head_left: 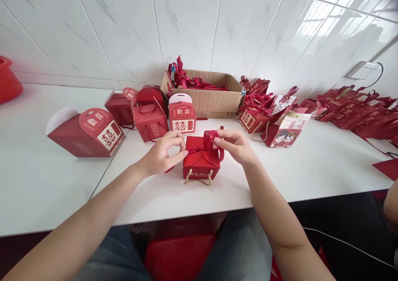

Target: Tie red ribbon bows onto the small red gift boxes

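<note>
In front of me on the white table stands a small red gift box (199, 164) with a twisted gold cord handle hanging down its near side. A dark red ribbon (209, 139) crosses its top and rises in a loop at the right. My right hand (234, 146) pinches that loop between thumb and fingers. At the box's left top edge, my left hand (166, 152) has its thumb and fingertips closed together by the ribbon's left part. A ribbon tail shows below the left fingers.
Behind the box, a cardboard carton (208, 102) holds red ribbons against the tiled wall. Red gift boxes (88, 135) stand to the left, and a box with cartoon figures (284, 131) to the right. Several red bags (351, 106) line the far right. A red container (8, 81) is at far left.
</note>
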Tool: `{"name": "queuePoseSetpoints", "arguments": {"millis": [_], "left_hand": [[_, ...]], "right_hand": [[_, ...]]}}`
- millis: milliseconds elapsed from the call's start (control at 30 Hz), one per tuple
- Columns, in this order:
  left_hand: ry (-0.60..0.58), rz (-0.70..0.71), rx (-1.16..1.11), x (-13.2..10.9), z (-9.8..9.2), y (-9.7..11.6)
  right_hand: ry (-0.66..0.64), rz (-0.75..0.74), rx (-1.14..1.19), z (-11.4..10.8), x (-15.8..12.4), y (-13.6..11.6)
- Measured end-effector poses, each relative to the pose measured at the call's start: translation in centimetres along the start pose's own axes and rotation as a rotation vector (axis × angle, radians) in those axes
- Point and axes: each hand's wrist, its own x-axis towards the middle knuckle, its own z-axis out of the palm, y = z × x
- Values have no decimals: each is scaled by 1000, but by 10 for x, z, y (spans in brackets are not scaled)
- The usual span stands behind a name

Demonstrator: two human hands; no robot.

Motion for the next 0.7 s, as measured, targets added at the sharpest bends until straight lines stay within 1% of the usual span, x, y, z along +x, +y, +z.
{"name": "queuePoseSetpoints", "arguments": {"millis": [67, 100, 167, 233, 267, 333, 433, 500, 633, 700], "left_hand": [[-36, -1, 95, 5, -5, 5], [-27, -7, 150, 8, -7, 8], [62, -46, 215, 16, -9, 18], [175, -107, 181, 26, -8, 31], [198, -128, 139, 31, -6, 37], [167, -146, 69, 40, -1, 47], [102, -156, 41, 50, 5, 58], [113, -150, 53, 54, 6, 61], [173, -114, 92, 56, 2, 63], [190, -103, 109, 56, 0, 63]], "right_hand": [[15, -30, 15, 1, 1, -1], [14, -37, 20, 2, 1, -1], [-1, -42, 24, 3, 2, 0], [-14, -50, 11, 3, 3, 2], [-16, -53, 1, 3, 4, 3], [-9, -52, -20, 3, 5, 5], [5, -41, -49, 4, 6, 6], [37, -38, -55, 6, 6, 5], [162, -27, -85, 7, 5, -1], [169, 15, -82, 7, 3, -3]]}}
